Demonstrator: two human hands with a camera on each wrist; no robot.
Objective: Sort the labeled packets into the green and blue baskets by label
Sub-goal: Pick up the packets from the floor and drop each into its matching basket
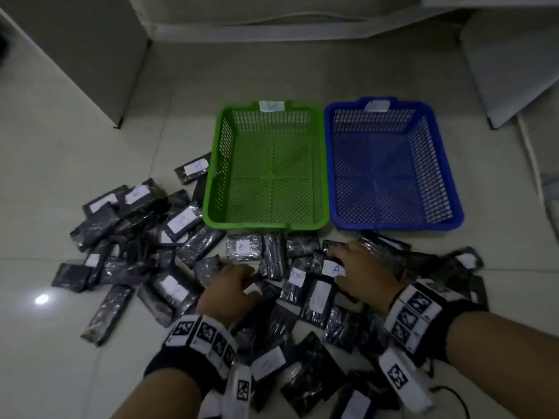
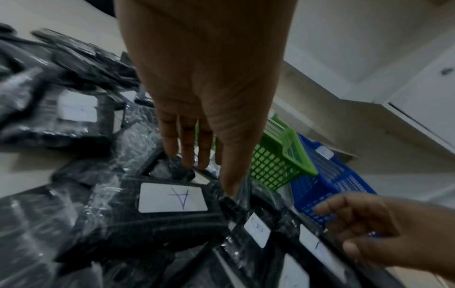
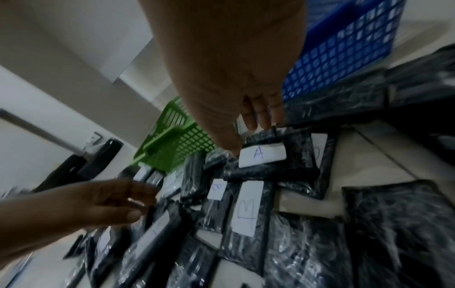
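Two empty baskets stand side by side on the floor, green [image 1: 266,219] on the left and blue [image 1: 393,222] on the right, each with a white label on its far rim. Several black plastic-wrapped packets with white labels lie scattered in front of them. My left hand [image 2: 209,175] reaches down into the pile; its thumb [image 2: 231,185] digs into the crinkled corner of a packet labelled A [image 2: 172,197], its fingers touching down just beyond. My right hand [image 3: 246,138] straddles the far end of another packet labelled A [image 3: 262,156], thumb beside the label, fingers over the far edge.
More packets [image 1: 133,237] spread to the left of the green basket and under my forearms. Packets labelled B [image 3: 243,208] lie between my hands. White cabinet fronts [image 1: 75,55] and a wall ring the tiled floor [image 1: 60,313] behind and beside the baskets.
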